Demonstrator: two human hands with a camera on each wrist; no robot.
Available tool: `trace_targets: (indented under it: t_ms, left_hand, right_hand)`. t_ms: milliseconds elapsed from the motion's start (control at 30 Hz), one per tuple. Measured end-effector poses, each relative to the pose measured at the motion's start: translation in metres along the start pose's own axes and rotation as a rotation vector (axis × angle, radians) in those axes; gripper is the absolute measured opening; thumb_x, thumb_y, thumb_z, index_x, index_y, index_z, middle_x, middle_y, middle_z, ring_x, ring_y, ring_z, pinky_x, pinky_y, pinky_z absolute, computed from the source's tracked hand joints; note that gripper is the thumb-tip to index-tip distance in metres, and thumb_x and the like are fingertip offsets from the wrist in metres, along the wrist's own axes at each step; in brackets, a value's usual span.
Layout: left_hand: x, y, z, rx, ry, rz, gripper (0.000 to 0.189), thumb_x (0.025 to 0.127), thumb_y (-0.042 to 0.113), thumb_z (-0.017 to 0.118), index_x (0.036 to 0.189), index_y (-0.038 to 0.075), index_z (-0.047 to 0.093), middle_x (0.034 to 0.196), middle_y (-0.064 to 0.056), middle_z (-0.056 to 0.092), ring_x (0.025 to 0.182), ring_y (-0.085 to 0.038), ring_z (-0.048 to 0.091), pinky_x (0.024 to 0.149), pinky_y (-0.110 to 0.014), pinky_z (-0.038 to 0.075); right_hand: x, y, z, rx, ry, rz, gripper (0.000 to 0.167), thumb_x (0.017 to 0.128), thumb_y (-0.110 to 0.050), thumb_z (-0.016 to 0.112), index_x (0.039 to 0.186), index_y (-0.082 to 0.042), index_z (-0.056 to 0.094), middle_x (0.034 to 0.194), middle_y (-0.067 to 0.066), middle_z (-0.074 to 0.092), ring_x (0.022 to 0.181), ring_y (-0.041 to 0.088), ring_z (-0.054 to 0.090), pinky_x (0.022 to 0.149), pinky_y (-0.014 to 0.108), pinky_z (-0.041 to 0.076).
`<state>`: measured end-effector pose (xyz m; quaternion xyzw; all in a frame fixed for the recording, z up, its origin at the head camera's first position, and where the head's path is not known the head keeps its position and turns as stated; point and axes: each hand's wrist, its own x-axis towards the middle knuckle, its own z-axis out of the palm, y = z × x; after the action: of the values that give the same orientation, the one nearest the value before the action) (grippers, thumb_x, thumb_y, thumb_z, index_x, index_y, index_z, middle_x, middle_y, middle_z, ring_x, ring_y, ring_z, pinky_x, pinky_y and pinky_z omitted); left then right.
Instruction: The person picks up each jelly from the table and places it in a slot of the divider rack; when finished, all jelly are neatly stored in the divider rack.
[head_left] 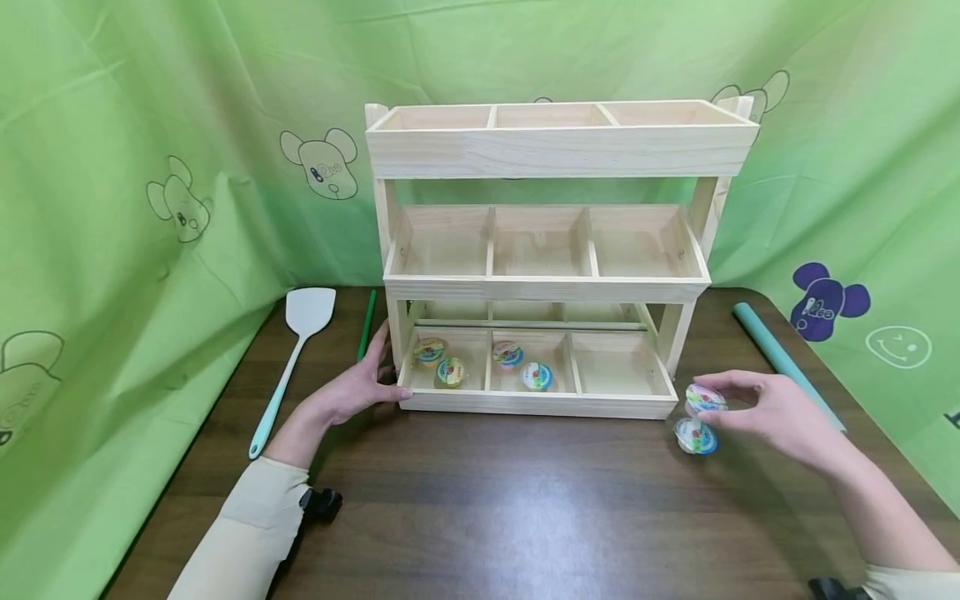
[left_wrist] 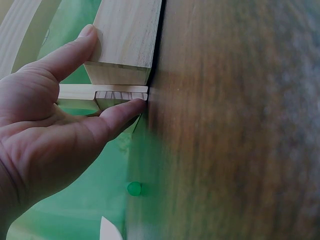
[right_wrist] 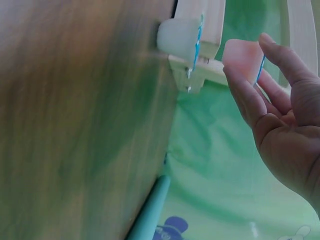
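Observation:
My right hand [head_left: 787, 414] pinches a jelly cup [head_left: 706, 398] with a printed lid between thumb and fingers, to the right of the wooden rack. In the right wrist view that cup [right_wrist: 243, 60] is off the table, its body pale and translucent. Another jelly cup [head_left: 696, 436] stands on the table just below it. With straight fingers my left hand [head_left: 362, 385] touches the lower left corner of the three-tier wooden rack [head_left: 536, 404], its thumb at the bottom tray's front. Two jelly cups [head_left: 450, 372] lie in that tray's left compartment and two more [head_left: 537, 376] in its middle one.
A white spatula with a light blue handle [head_left: 277, 400] and a green stick [head_left: 367, 325] lie left of the rack. On the right lies a teal roll [head_left: 780, 354]. A green cartoon-print curtain [head_left: 225, 100] hangs behind and beside the dark wooden table [head_left: 480, 517].

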<state>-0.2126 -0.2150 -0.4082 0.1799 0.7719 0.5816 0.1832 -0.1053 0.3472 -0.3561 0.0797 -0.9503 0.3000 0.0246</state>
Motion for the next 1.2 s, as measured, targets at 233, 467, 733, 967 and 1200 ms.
trace_targets:
  t_ms: [233,467,733,967,1200]
  left_hand:
    - [0.000,0.001,0.001,-0.005,0.008,-0.015,0.127,0.086,0.004,0.080,0.159,0.032,-0.021,0.165,-0.014,-0.020,0.146,-0.055,0.010,0.110,-0.060,0.029]
    - [-0.001,0.002,0.001,0.009,0.004,-0.013,0.127,0.088,0.005,0.079,0.158,0.030,-0.023,0.164,-0.018,-0.019,0.145,-0.057,0.009,0.110,-0.062,0.027]
    - [-0.001,0.001,0.000,0.003,0.003,-0.015,0.125,0.089,0.005,0.078,0.158,0.031,-0.024,0.164,-0.018,-0.021,0.145,-0.056,0.009,0.110,-0.061,0.028]
    - [-0.001,0.000,0.000,-0.003,0.000,-0.015,0.125,0.089,0.005,0.077,0.158,0.031,-0.024,0.164,-0.019,-0.019,0.145,-0.056,0.011,0.109,-0.058,0.031]
    - [-0.001,0.001,-0.001,-0.004,-0.002,-0.006,0.125,0.088,0.004,0.078,0.158,0.030,-0.023,0.164,-0.017,-0.021,0.145,-0.057,0.009,0.111,-0.061,0.028]
  right_hand:
    - [0.018,-0.011,0.006,0.050,-0.030,-0.012,0.051,0.085,-0.039,0.082,0.128,-0.014,0.071,0.115,0.006,0.073,0.101,-0.008,0.056,0.078,0.014,0.045]
    - [0.035,-0.018,0.014,0.062,-0.026,-0.052,0.047,0.086,-0.038,0.083,0.125,-0.013,0.072,0.112,0.004,0.074,0.099,-0.003,0.061,0.080,0.016,0.045]
    - [0.056,-0.032,0.026,0.062,-0.066,-0.076,0.049,0.083,-0.037,0.084,0.123,-0.011,0.073,0.108,0.003,0.074,0.094,0.012,0.065,0.077,0.022,0.048]
    - [0.073,-0.039,0.036,0.115,-0.101,-0.050,0.047,0.081,-0.032,0.086,0.119,-0.009,0.074,0.100,0.003,0.074,0.089,0.018,0.064,0.072,0.027,0.050]
    - [0.087,-0.039,0.049,0.142,-0.118,-0.055,0.048,0.080,-0.030,0.087,0.118,-0.004,0.074,0.098,0.006,0.073,0.078,0.017,0.062,0.063,0.028,0.051]
